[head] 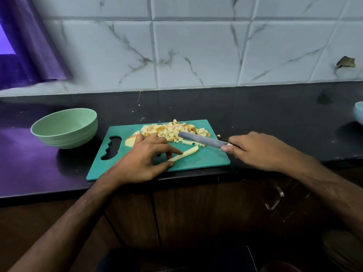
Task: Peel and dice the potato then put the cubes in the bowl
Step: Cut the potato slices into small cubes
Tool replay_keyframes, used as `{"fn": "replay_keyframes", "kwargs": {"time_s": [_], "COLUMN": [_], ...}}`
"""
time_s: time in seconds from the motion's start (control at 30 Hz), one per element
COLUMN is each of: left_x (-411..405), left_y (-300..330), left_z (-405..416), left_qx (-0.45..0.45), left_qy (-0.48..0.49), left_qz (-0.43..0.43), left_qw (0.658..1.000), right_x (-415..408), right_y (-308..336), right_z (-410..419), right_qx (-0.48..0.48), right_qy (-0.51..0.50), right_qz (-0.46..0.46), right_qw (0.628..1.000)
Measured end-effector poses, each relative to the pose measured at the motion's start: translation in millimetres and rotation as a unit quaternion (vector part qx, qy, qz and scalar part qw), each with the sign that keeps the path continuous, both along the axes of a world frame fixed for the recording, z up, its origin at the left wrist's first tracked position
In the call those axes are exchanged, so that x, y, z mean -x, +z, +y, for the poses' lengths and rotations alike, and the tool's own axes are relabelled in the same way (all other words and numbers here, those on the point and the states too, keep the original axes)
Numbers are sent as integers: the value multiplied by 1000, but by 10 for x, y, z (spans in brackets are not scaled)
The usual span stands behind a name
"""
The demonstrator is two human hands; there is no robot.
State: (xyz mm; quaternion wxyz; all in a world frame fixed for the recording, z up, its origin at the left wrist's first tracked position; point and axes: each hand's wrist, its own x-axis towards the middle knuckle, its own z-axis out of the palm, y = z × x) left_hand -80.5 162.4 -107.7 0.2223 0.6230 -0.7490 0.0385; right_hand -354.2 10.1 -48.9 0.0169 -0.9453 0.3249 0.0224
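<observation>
A green cutting board (204, 160) lies on the dark counter. A pile of potato cubes (172, 131) covers its far side. A potato slice (130, 141) lies near the board's handle hole. A long potato strip (186, 153) lies across the board's middle. My left hand (145, 160) rests over the board, its fingertips touching the strip's left end. My right hand (253, 150) grips the handle of a knife (202, 139), whose blade points left over the cubes. An empty pale green bowl (64, 127) stands left of the board.
A tiled wall backs the counter. A purple curtain (29, 46) hangs at the far left. A light blue dish (359, 112) shows at the right edge. Cabinet doors with a metal handle (276, 201) lie below the counter edge.
</observation>
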Motion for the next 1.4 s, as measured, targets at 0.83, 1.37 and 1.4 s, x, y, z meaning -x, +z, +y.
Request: {"fn": "replay_keyframes", "kwargs": {"time_s": [0.83,1.37,1.4], "left_x": [-6,-15,-18], "left_y": [-35,-51,-52], "left_z": [6,4,7], "left_qx": [-3,5,5], "left_qy": [-16,-15,-14], "left_qz": [-4,-9,-9], "left_qw": [1000,1000,1000], "right_x": [123,25,11], "right_y": [-258,-221,-253], "right_z": [596,714,726], "right_qx": [-12,20,20], "right_qy": [-50,-57,-60], "right_qz": [7,16,15], "right_qw": [999,998,998]}}
